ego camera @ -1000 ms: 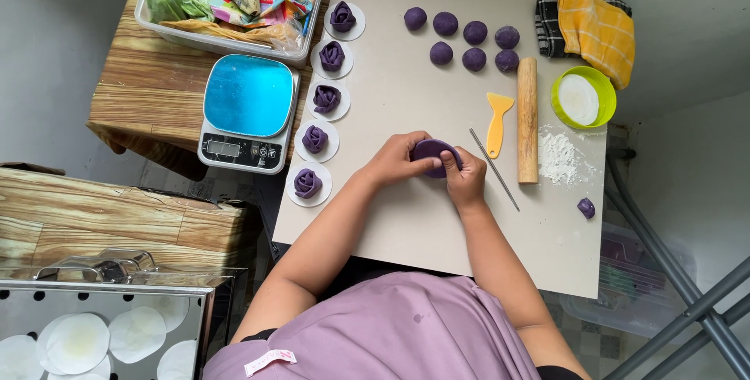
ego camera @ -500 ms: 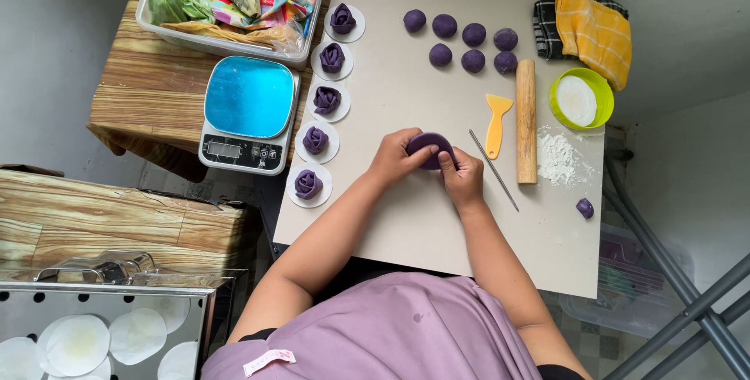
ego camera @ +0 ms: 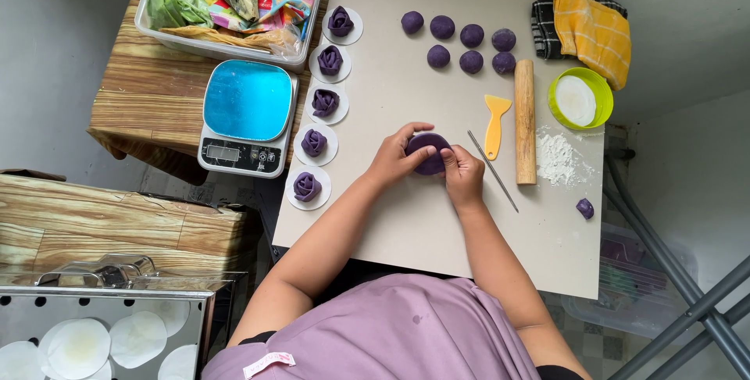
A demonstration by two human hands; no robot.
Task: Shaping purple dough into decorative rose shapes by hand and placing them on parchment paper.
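Note:
A flat purple dough piece [ego camera: 427,150] sits between my two hands on the beige work board [ego camera: 406,216]. My left hand [ego camera: 397,156] curls around its left side, fingers over the top. My right hand [ego camera: 464,173] pinches its right edge. Several purple dough balls [ego camera: 467,39] lie at the board's far end. Down the board's left edge runs a row of several purple rose-shaped buns [ego camera: 314,142], each on a white paper round.
Right of my hands lie a thin metal rod [ego camera: 492,171], a yellow scraper [ego camera: 494,124], a wooden rolling pin [ego camera: 525,121], a flour pile [ego camera: 558,156] and a green bowl [ego camera: 581,99]. A blue scale [ego camera: 244,114] and a tray of packets [ego camera: 226,1] stand left. A steamer tray [ego camera: 94,333] is bottom left.
Both hands stay on the dough piece; the fingers have shifted slightly around it. Nothing else has moved.

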